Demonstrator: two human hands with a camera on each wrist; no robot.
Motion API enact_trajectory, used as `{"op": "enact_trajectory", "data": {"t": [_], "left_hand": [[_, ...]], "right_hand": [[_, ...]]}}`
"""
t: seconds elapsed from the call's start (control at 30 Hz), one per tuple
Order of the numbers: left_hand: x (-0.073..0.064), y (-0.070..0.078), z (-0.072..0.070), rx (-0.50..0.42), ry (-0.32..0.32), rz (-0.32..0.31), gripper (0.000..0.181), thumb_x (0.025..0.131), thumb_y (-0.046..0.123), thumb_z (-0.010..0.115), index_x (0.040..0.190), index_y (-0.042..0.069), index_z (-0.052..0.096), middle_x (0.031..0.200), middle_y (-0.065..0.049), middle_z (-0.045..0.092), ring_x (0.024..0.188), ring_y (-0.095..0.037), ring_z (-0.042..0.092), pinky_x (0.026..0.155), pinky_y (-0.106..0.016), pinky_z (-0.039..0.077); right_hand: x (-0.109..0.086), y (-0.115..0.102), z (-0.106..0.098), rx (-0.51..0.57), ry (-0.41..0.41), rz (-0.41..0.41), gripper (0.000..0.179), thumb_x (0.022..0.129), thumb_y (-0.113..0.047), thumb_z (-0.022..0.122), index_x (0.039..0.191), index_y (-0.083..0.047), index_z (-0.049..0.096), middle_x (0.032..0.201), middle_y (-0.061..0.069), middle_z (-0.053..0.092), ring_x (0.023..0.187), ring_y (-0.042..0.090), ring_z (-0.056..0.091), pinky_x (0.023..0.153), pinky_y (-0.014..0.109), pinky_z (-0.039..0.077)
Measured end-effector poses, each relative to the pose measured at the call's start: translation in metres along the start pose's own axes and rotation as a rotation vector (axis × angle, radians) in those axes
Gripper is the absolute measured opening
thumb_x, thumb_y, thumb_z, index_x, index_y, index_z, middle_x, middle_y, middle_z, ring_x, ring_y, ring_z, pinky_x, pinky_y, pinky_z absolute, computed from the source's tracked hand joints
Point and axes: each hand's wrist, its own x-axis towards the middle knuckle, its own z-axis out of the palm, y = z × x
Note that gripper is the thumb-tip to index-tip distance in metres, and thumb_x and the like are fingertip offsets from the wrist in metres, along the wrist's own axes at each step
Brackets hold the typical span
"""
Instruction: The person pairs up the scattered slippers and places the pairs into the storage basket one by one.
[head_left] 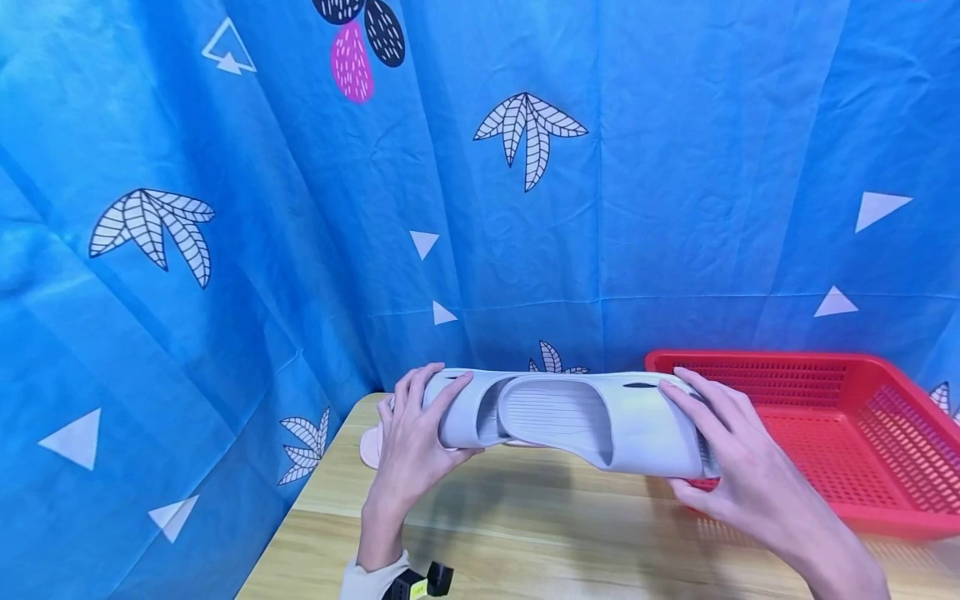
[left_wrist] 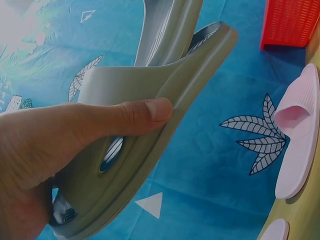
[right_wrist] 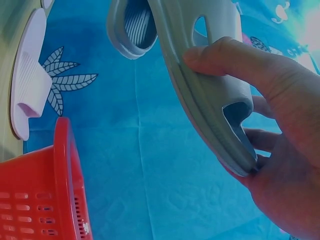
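Two light grey slide slippers are held up over the table, their sole ends overlapping in the middle and toe ends pointing outward. My left hand grips the left slipper round its toe end, and the thumb lies along the side of the strap in the left wrist view. At the other side my right hand holds the right slipper by its toe, thumb below and fingers over the top in the head view. Slots show in the strap of the right slipper in the right wrist view.
Behind the grey pair, pink slippers lie on the wooden table, mostly hidden in the head view. A red perforated plastic basket stands at the right, close behind my right hand. A blue patterned curtain hangs around the table.
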Motion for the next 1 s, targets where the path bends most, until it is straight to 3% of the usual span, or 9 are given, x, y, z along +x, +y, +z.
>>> {"op": "enact_trajectory", "data": {"t": [0.1, 0.13, 0.23, 0.33, 0.53, 0.63, 0.8, 0.87, 1.0], "left_hand": [[0.000, 0.001, 0.001, -0.010, -0.004, 0.006, 0.099, 0.057, 0.045, 0.101, 0.145, 0.032, 0.058, 0.150, -0.013, 0.046, 0.137, -0.037, 0.035, 0.095, -0.062, 0.030], [0.001, 0.002, 0.001, -0.012, -0.005, 0.008, 0.099, 0.057, 0.045, 0.101, 0.145, 0.032, 0.058, 0.150, -0.013, 0.046, 0.137, -0.037, 0.035, 0.095, -0.062, 0.030], [0.001, 0.003, 0.002, -0.010, -0.012, 0.012, 0.097, 0.058, 0.045, 0.101, 0.145, 0.032, 0.058, 0.150, -0.013, 0.046, 0.137, -0.037, 0.035, 0.095, -0.062, 0.031], [0.000, 0.003, 0.003, 0.000, -0.014, 0.006, 0.097, 0.058, 0.046, 0.100, 0.144, 0.032, 0.058, 0.150, -0.013, 0.046, 0.137, -0.037, 0.036, 0.095, -0.062, 0.031], [0.001, 0.005, 0.005, -0.010, -0.020, 0.013, 0.096, 0.058, 0.046, 0.100, 0.144, 0.032, 0.058, 0.149, -0.012, 0.047, 0.136, -0.038, 0.036, 0.095, -0.061, 0.031], [0.002, 0.007, 0.007, -0.012, -0.028, 0.011, 0.097, 0.058, 0.047, 0.100, 0.144, 0.033, 0.057, 0.149, -0.011, 0.046, 0.136, -0.037, 0.035, 0.095, -0.059, 0.031], [0.001, 0.010, 0.008, -0.013, -0.039, 0.011, 0.097, 0.059, 0.047, 0.100, 0.145, 0.033, 0.057, 0.148, -0.011, 0.047, 0.135, -0.036, 0.036, 0.095, -0.057, 0.032], [0.001, 0.011, 0.008, -0.014, -0.045, 0.016, 0.097, 0.059, 0.047, 0.100, 0.145, 0.033, 0.057, 0.148, -0.012, 0.047, 0.135, -0.037, 0.036, 0.094, -0.057, 0.032], [0.001, 0.013, 0.009, -0.013, -0.054, 0.015, 0.098, 0.059, 0.046, 0.100, 0.145, 0.032, 0.056, 0.148, -0.012, 0.047, 0.135, -0.037, 0.036, 0.094, -0.057, 0.031]], "right_hand": [[-0.001, -0.001, 0.000, -0.012, -0.014, 0.014, 0.090, 0.087, -0.071, 0.062, 0.153, -0.010, 0.048, 0.156, 0.012, 0.043, 0.130, 0.032, 0.043, 0.102, 0.005, 0.025], [-0.001, -0.002, 0.000, -0.013, -0.016, 0.016, 0.090, 0.087, -0.070, 0.064, 0.153, -0.010, 0.048, 0.156, 0.012, 0.043, 0.130, 0.032, 0.043, 0.102, 0.006, 0.026], [0.000, -0.002, 0.000, -0.007, -0.007, 0.007, 0.100, 0.068, -0.043, 0.091, 0.152, -0.010, 0.049, 0.155, 0.012, 0.044, 0.130, 0.032, 0.043, 0.101, 0.007, 0.027], [0.001, -0.002, 0.002, -0.002, 0.006, -0.007, 0.106, 0.054, -0.018, 0.093, 0.151, -0.008, 0.050, 0.154, 0.012, 0.045, 0.130, 0.032, 0.044, 0.103, 0.007, 0.024], [0.002, -0.005, 0.004, -0.027, -0.007, 0.001, 0.115, 0.048, -0.017, 0.100, 0.151, -0.010, 0.051, 0.154, 0.011, 0.045, 0.130, 0.031, 0.044, 0.104, 0.005, 0.023], [0.002, -0.007, 0.005, -0.040, -0.012, 0.008, 0.117, 0.046, -0.020, 0.103, 0.151, -0.011, 0.051, 0.154, 0.010, 0.045, 0.130, 0.030, 0.044, 0.103, 0.007, 0.029], [0.003, -0.010, 0.008, -0.055, -0.022, 0.010, 0.115, 0.048, -0.020, 0.102, 0.151, -0.012, 0.051, 0.153, 0.011, 0.045, 0.130, 0.030, 0.044, 0.086, 0.038, 0.057], [0.004, -0.011, 0.010, -0.051, -0.022, 0.002, 0.115, 0.049, -0.019, 0.102, 0.151, -0.011, 0.050, 0.153, 0.012, 0.045, 0.130, 0.031, 0.044, 0.080, 0.050, 0.059], [0.004, -0.013, 0.012, -0.040, -0.018, -0.005, 0.115, 0.048, -0.017, 0.102, 0.150, -0.009, 0.050, 0.152, 0.014, 0.045, 0.130, 0.033, 0.044, 0.078, 0.052, 0.059]]}}
